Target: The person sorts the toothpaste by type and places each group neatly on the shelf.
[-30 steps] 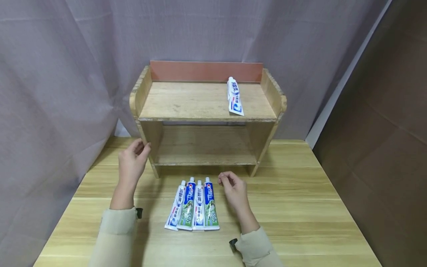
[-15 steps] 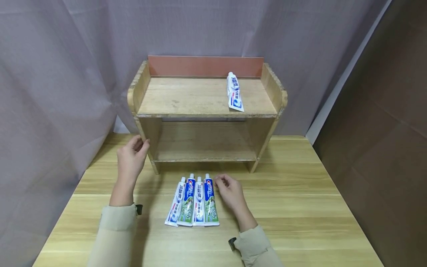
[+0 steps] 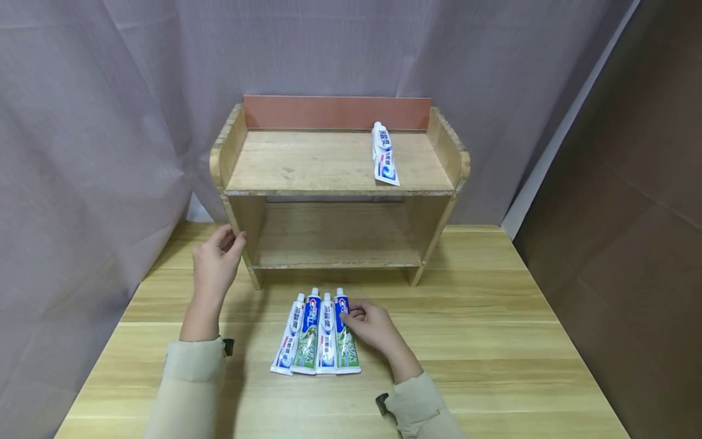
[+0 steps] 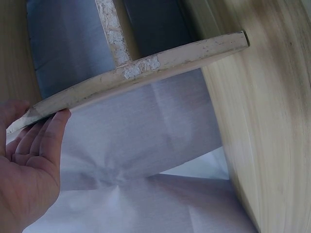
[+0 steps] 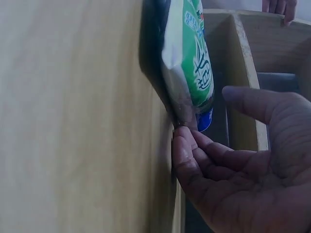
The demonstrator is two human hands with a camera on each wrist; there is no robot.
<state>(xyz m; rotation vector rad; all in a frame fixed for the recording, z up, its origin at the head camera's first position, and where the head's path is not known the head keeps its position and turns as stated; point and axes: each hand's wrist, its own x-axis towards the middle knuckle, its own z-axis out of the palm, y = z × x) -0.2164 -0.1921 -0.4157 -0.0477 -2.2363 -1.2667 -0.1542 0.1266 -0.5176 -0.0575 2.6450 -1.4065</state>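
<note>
My left hand (image 3: 216,253) pinches the left side panel of a small two-tier wooden shelf (image 3: 307,164); in the left wrist view its thumb and fingers lie on opposite faces of the panel. Four in a row would be several toothpaste tubes lying on the table before the shelf, white ones (image 3: 287,341) alternating with blue-green ones (image 3: 308,335). At the rightmost blue-green toothpaste tube (image 3: 347,347), my right hand (image 3: 373,326) touches the outer edge with its fingertips. Its thumb (image 5: 248,99) stands over the tube, apart from it in the right wrist view.
Another white toothpaste tube (image 3: 386,155) lies on the upper tier, right of centre, cap toward the back. A reddish-brown strip (image 3: 337,113) backs that tier. Grey cloth (image 3: 109,122) hangs behind the wooden table (image 3: 493,341), and a dark brown panel (image 3: 620,183) stands at right.
My right hand has moved left and toward me, from beside the tubes to the rightmost blue-green toothpaste tube. The left hand keeps its hold on the shelf. The head view has shifted slightly.
</note>
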